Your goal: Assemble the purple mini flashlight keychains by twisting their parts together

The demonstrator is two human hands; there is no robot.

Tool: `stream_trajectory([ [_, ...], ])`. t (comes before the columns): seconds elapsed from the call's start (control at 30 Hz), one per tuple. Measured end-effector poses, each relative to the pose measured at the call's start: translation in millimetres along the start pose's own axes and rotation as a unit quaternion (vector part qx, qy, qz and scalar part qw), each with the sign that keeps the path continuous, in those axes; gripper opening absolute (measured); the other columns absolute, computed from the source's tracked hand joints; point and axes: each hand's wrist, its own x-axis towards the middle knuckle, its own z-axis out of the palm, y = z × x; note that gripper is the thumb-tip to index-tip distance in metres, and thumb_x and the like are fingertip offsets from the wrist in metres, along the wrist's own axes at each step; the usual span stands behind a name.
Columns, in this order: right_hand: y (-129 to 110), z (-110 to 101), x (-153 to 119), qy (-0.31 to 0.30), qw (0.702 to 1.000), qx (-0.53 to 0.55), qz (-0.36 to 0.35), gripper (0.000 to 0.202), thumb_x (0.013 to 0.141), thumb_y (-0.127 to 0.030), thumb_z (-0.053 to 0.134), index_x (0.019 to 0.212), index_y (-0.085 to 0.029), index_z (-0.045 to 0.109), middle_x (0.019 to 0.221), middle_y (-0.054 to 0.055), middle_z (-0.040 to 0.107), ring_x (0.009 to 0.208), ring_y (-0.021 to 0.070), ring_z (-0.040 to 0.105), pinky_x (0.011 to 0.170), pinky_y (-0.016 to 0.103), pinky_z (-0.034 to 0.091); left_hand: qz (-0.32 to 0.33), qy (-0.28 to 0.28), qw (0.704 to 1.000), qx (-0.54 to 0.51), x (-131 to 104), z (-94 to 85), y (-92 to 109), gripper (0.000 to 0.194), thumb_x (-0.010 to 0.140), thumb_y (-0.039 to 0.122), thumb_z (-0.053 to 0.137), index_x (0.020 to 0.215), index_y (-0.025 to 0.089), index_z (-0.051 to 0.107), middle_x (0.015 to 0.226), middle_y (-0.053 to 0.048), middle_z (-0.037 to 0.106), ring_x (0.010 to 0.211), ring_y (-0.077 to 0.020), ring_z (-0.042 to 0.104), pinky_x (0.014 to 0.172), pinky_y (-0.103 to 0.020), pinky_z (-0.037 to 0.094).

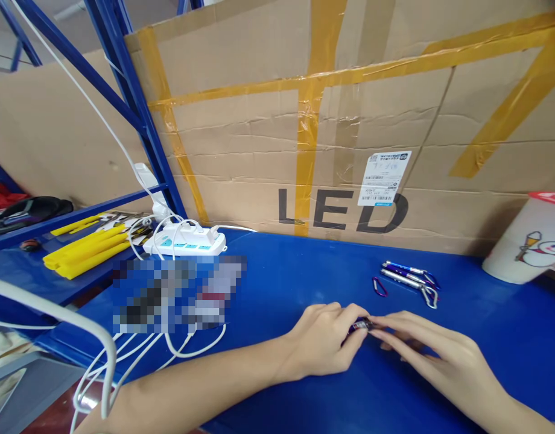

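Observation:
My left hand (325,339) is closed around a small dark purple cylinder (359,325), most of it hidden by the fingers. From the other side, my right hand (434,349) pinches its end with thumb and fingertips. Whether that cylinder is a pen light like the others cannot be made out. Behind the hands lie several slim metal pen lights (402,276), blue and silver, with carabiner clips at their ends. A loose dark red and purple carabiner (379,287) rests to their left on the blue tabletop (282,277).
A large taped cardboard box (241,150) marked LED walls the back. A white cup (526,247) stands at right. On the left are a white power strip (187,240), trailing cables (196,352), blurred-out items, yellow tubes (87,252) and a blue rack post (146,132).

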Motion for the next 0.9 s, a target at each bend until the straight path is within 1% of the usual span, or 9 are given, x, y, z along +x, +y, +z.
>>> stream_trajectory([
  [0.17,-5,1,3,0.007,0.999,0.003,0.036,0.017,0.078,-0.026,0.058,0.091,-0.022,0.068,0.083,0.005,0.067,0.064,0.0147,0.063,0.051,0.02,0.053,0.003,0.005,1.0,-0.009,0,1.0,-1,0.019,0.089,0.025,0.035,0.105,0.019,0.044,0.092,-0.002,0.062,0.082,-0.0153,0.059,0.074,-0.026,0.045],
  [0.3,-10,-1,4,0.008,0.997,0.038,0.059,0.018,0.077,-0.025,0.059,0.092,-0.022,0.069,0.084,0.005,0.068,0.071,0.0167,0.065,0.061,0.022,0.056,-0.004,0.007,1.0,-0.012,1,0.3,0,0.018,0.089,0.025,0.034,0.103,0.019,0.044,0.089,-0.002,0.062,0.079,-0.0149,0.059,0.071,-0.025,0.044],
  [0.33,-10,-1,4,0.005,0.996,0.054,0.075,0.018,0.076,-0.025,0.059,0.092,-0.022,0.069,0.083,0.005,0.068,0.07,0.0168,0.065,0.062,0.023,0.056,-0.006,0.006,1.0,-0.013,1,0.0,0,0.018,0.09,0.024,0.034,0.103,0.019,0.044,0.089,-0.002,0.062,0.08,-0.0148,0.059,0.072,-0.025,0.044],
  [0.4,-12,0,4,-0.004,0.986,0.101,0.131,0.018,0.077,-0.029,0.058,0.089,-0.021,0.069,0.08,0.006,0.068,0.064,0.0163,0.065,0.057,0.023,0.057,-0.008,0.001,1.0,-0.017,1,-0.2,0,0.018,0.09,0.024,0.034,0.105,0.02,0.044,0.09,-0.001,0.062,0.081,-0.0146,0.059,0.074,-0.025,0.044],
  [0.47,-13,1,5,-0.015,0.966,0.157,0.202,0.021,0.077,-0.034,0.059,0.086,-0.018,0.069,0.077,0.007,0.067,0.058,0.0165,0.065,0.049,0.022,0.056,-0.004,-0.003,1.0,-0.02,2,0.0,0,0.018,0.091,0.024,0.034,0.106,0.02,0.044,0.092,-0.001,0.061,0.083,-0.0142,0.058,0.075,-0.025,0.044],
  [0.57,-16,3,7,-0.024,0.929,0.225,0.294,0.029,0.071,-0.041,0.063,0.081,-0.015,0.068,0.072,0.008,0.066,0.058,0.0188,0.065,0.046,0.023,0.056,0.012,-0.009,1.0,-0.019,1,0.7,-1,0.019,0.091,0.024,0.034,0.107,0.02,0.043,0.094,-0.001,0.061,0.084,-0.0138,0.058,0.075,-0.025,0.043],
  [0.7,-21,1,13,-0.071,0.857,0.309,0.406,0.04,0.066,-0.048,0.066,0.082,-0.012,0.063,0.065,0.005,0.064,0.045,0.0162,0.062,0.038,0.02,0.051,0.025,-0.013,1.0,-0.013,1,1.2,-2,0.017,0.091,0.024,0.035,0.105,0.02,0.043,0.093,0.0,0.061,0.082,-0.0141,0.057,0.074,-0.026,0.043],
  [0.8,-22,-1,17,-0.089,0.813,0.37,0.441,0.044,0.063,-0.051,0.067,0.079,-0.011,0.059,0.052,0.001,0.06,0.037,0.0143,0.057,0.034,0.018,0.045,0.038,-0.008,0.999,-0.003,2,1.1,-2,0.014,0.091,0.024,0.035,0.1,0.02,0.045,0.09,0.0,0.061,0.078,-0.0142,0.056,0.071,-0.026,0.042],
  [0.9,-21,-2,16,-0.084,0.792,0.421,0.434,0.043,0.068,-0.051,0.063,0.082,-0.011,0.058,0.04,-0.002,0.055,0.03,0.0108,0.051,0.035,0.019,0.045,0.048,-0.004,0.999,0.006,3,1.0,-1,0.014,0.091,0.024,0.034,0.096,0.019,0.046,0.083,0.0,0.06,0.074,-0.0143,0.055,0.068,-0.026,0.042],
])
